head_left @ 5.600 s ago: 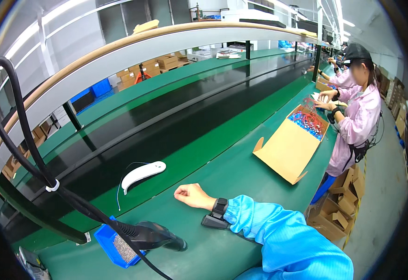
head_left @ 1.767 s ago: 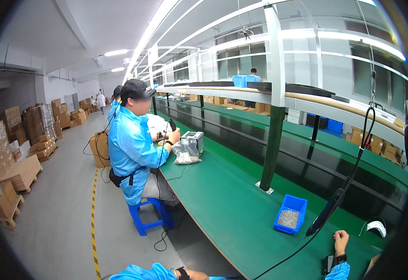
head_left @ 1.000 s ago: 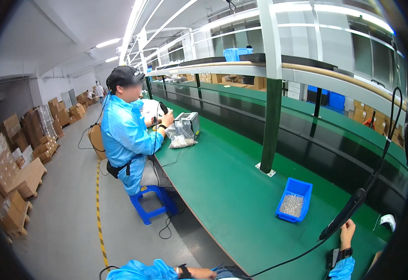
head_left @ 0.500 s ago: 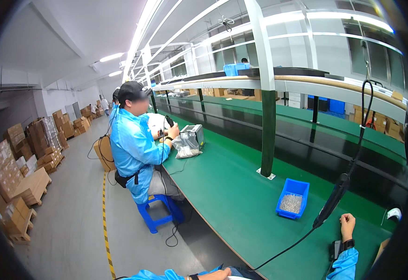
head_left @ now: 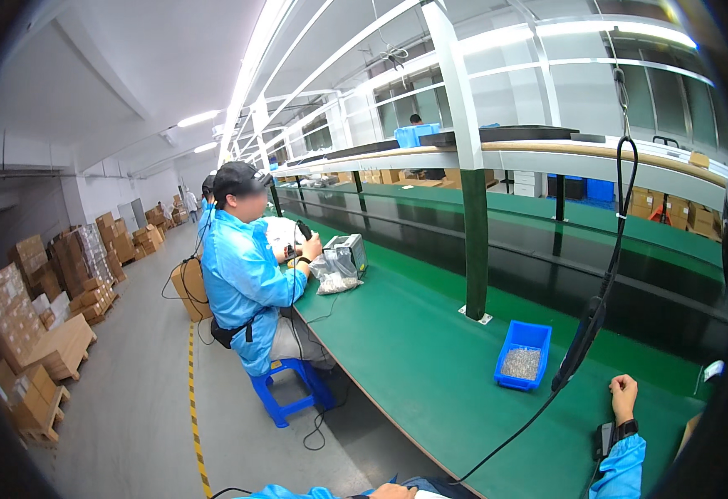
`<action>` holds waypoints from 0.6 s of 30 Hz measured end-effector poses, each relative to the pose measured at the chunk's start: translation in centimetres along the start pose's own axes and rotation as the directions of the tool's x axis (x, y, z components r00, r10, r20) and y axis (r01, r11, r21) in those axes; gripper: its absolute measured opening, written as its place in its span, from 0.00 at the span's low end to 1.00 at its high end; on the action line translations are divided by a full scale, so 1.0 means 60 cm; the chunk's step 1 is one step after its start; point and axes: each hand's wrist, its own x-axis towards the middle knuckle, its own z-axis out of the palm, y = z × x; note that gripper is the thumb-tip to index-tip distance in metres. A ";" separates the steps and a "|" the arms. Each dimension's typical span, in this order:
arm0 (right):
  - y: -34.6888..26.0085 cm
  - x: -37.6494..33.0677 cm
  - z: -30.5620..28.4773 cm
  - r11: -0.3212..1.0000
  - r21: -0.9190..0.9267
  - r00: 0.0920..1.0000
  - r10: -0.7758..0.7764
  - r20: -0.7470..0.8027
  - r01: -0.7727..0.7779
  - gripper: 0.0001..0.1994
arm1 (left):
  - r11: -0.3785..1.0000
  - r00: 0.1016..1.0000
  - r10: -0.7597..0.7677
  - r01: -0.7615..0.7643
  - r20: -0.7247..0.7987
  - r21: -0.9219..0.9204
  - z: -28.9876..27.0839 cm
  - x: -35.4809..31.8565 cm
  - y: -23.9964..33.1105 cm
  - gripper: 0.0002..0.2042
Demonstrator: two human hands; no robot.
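Note:
My right hand [head_left: 624, 397] rests on the green workbench [head_left: 414, 358], its fingers curled in with nothing seen in them. A dark watch-like band [head_left: 627, 429] circles that wrist, with a small black box [head_left: 604, 439] beside it. Only part of my left hand [head_left: 393, 492] shows at the lower edge, low over my lap; its fingers are cut off. Nearest to my right hand hangs a black corded electric screwdriver [head_left: 582, 343], slung from a cable loop. Left of it stands a blue bin [head_left: 528, 334] with many small metal pieces [head_left: 520, 363], perhaps screws.
A co-worker [head_left: 252, 266] in blue sits on a blue stool [head_left: 285, 395] at the left, holding a dark tool by a plastic bag [head_left: 337, 274] and a grey box [head_left: 349, 249]. A post [head_left: 474, 241] rises from the bench. Pallets of cartons [head_left: 35, 399] line the floor's far left.
The view has shifted slightly. The hanging screwdriver has swung a little to the left. My left hand sits lower and shows less; my right hand keeps its place and curled shape.

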 end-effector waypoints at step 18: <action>0.026 0.010 -0.003 0.998 0.034 0.996 0.048 0.075 -0.051 0.04 | 0.843 0.977 0.155 -0.053 0.146 -0.536 -0.378 0.004 0.071 0.15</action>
